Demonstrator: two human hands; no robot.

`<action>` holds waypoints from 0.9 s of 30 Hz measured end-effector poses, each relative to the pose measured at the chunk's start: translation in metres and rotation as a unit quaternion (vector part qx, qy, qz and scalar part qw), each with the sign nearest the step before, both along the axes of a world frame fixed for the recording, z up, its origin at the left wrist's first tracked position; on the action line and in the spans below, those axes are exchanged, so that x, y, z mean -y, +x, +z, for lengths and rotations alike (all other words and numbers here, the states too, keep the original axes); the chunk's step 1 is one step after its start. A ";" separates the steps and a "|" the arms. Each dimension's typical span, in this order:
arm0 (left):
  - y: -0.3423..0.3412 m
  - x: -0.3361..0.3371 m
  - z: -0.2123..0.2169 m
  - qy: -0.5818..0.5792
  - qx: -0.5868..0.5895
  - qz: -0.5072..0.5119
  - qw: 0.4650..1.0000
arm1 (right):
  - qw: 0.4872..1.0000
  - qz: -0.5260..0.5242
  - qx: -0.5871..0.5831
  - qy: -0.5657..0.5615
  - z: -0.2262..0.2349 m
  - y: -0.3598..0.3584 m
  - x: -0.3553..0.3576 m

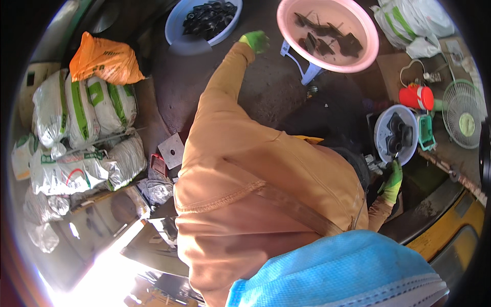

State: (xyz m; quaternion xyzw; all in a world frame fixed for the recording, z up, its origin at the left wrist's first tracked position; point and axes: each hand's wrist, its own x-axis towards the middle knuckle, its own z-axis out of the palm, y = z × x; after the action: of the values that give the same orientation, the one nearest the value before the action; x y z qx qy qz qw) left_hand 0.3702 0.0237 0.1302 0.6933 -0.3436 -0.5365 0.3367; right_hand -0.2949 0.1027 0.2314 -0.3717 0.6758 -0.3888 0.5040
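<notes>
My left hand, in a green glove, is stretched far out between a blue basin and a pink basin. Its fingers look curled in; whether anything is inside them is hidden. Black moulded parts fill the blue basin, and a few dark pieces lie in the pink one. On the right, my green-gloved right hand reaches the near rim of a small pale blue basin. Its fingertips are drawn together beside the black cup-shaped parts there; what they grip is not clear.
A blue plastic stool stands under the pink basin. Stacked white-and-green sacks and an orange bag line the left. A fan, a red jug and a green-framed object sit at right.
</notes>
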 end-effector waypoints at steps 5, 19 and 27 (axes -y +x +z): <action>-0.114 0.015 0.033 0.062 -0.217 -0.171 0.959 | 0.886 0.160 -0.333 -0.281 0.016 -0.009 -0.005; -0.547 0.086 0.026 -0.271 0.095 -0.595 0.751 | 0.861 -0.347 0.325 -0.182 0.008 -0.046 -0.017; -0.649 0.057 -0.057 -0.200 0.316 -0.400 0.837 | 0.874 -0.363 0.290 -0.145 0.017 -0.037 -0.014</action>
State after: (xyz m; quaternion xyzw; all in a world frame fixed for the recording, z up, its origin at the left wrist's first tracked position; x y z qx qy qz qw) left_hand -0.2785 -0.0332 0.0734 0.5453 -0.7781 -0.2962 0.0974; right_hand -0.3324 0.1163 0.2488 -0.0400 0.5231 -0.7280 0.4413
